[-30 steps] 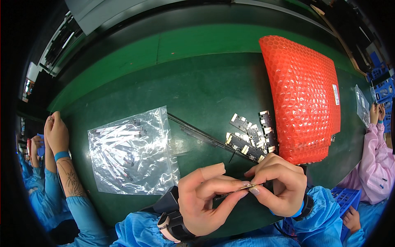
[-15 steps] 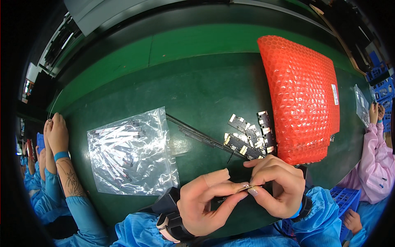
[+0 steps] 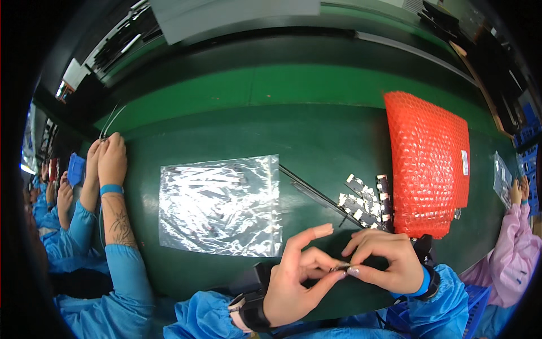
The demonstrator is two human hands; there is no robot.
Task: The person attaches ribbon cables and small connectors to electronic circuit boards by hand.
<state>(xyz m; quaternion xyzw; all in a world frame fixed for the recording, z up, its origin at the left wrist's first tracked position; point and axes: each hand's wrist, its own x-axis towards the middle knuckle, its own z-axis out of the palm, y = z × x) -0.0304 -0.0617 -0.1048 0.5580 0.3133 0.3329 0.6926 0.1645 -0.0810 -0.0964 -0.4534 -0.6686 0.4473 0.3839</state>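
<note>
My left hand (image 3: 296, 279) and my right hand (image 3: 389, 260) meet low in the picture, above the near part of the green table (image 3: 333, 127). Thumb and fingers of both pinch a small thin dark piece (image 3: 340, 267), seen nearly edge-on and largely covered by fingertips. The left index finger sticks out, away from the piece. Just beyond the right hand lies a loose pile of small black circuit boards (image 3: 368, 204) with pale metallic pads. Long thin black strips (image 3: 316, 196) lie slantwise to the left of these boards.
A clear plastic bag (image 3: 220, 217) of white-and-dark strips lies left of centre. A red bubble-wrap package (image 3: 429, 164) stands at the right. Beyond the left side, a co-worker's hands (image 3: 110, 161) hold thin wires; a person in pink sleeves (image 3: 511, 243) works at far right.
The whole view has shifted, so the table's things sit lower and further right. Both hands still pinch the thin piece, and the left index finger now stretches further out.
</note>
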